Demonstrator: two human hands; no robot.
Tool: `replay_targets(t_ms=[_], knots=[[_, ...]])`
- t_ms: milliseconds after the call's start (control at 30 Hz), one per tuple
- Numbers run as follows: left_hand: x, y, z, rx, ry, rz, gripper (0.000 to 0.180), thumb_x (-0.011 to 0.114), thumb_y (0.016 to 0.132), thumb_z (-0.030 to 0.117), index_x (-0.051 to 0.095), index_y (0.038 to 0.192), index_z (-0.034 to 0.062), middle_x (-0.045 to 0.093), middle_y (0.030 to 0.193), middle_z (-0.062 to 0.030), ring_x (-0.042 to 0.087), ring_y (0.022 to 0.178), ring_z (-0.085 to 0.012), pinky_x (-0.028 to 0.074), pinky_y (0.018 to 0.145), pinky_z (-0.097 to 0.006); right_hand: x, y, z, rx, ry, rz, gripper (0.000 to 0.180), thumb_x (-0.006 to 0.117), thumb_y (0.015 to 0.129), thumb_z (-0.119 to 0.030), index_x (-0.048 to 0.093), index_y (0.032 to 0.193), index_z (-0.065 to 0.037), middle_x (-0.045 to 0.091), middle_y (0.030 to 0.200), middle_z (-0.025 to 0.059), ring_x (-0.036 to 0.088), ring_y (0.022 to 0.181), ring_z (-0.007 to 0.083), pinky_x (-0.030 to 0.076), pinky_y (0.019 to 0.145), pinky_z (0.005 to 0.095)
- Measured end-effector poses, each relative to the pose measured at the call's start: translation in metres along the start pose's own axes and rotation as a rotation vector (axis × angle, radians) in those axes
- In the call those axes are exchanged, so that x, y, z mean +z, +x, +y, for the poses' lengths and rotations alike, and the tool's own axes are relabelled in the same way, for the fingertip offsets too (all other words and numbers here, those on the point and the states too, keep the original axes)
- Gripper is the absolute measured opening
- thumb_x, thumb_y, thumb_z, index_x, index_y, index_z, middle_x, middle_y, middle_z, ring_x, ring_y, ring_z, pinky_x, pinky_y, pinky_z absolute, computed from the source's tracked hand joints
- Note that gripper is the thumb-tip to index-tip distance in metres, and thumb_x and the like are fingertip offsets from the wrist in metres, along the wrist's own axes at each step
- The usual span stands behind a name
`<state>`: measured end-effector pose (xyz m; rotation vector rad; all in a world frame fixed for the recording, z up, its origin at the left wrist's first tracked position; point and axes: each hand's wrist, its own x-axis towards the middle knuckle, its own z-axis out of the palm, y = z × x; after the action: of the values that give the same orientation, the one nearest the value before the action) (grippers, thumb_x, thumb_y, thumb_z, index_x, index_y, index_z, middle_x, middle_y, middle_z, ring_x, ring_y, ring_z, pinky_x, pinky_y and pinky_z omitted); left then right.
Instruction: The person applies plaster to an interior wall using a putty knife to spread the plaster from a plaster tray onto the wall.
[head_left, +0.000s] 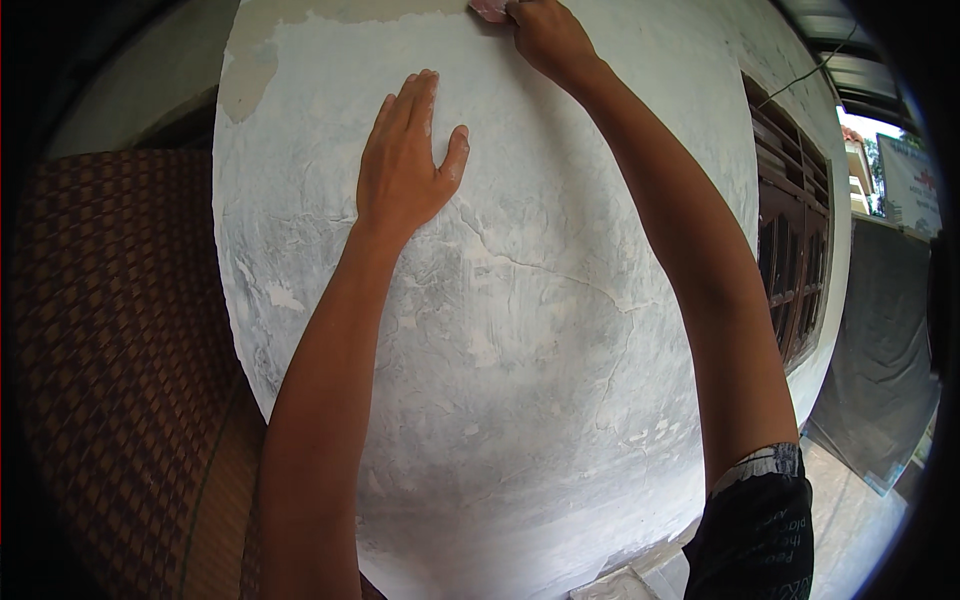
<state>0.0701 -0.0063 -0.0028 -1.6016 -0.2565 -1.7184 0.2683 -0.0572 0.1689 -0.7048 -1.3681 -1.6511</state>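
In front of me rises a whitish plaster wall (540,350) with cracks and patchy grey smears. My left hand (408,150) lies against it, palm toward the surface, fingers stretched and thumb apart; pale dust marks the fingertips. Higher up and to the right, my right hand (553,42) is closed on a reddish flat piece (490,10) that meets the wall at the top edge of the picture. Its upper part is cut off, so its exact kind does not show. A bare beige patch (250,80) borders the white coating at upper left.
A brown woven mat (120,330) stands along the left side. To the right is a dark wooden window (793,230) with slats. Beyond it hangs a dark grey sheet (875,330). Some grey flat pieces (635,582) lie at the wall's foot.
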Motion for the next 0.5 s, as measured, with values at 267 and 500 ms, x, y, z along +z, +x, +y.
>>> replay_targets(t_ms=[267, 500], knots=[[0.0, 0.032, -0.016, 0.011, -0.007, -0.003, 0.058, 0.06, 0.096, 0.025, 0.047, 0.144, -0.003, 0.052, 0.148, -0.0201, 0.05, 0.137, -0.0339, 0.034, 0.121, -0.043, -0.057, -0.019, -0.029, 0.028, 0.114, -0.06, 0.021, 0.061, 0.086, -0.003, 0.073, 0.102, 0.0, 0.068, 0.088, 0.0182, 0.067, 0.082, 0.0372, 0.054, 0.078, 0.045], [0.017, 0.046, -0.014, 0.032, 0.088, 0.043, 0.057, 0.057, 0.099, 0.025, 0.044, 0.148, 0.0001, 0.048, 0.153, -0.017, 0.045, 0.142, -0.032, 0.03, 0.123, -0.042, -0.017, 0.023, 0.014, 0.032, -0.006, -0.017, 0.019, 0.056, 0.091, -0.002, 0.07, 0.088, 0.009, 0.068, 0.091, 0.0285, 0.068, 0.086, 0.0425, 0.055, 0.079, 0.0476]])
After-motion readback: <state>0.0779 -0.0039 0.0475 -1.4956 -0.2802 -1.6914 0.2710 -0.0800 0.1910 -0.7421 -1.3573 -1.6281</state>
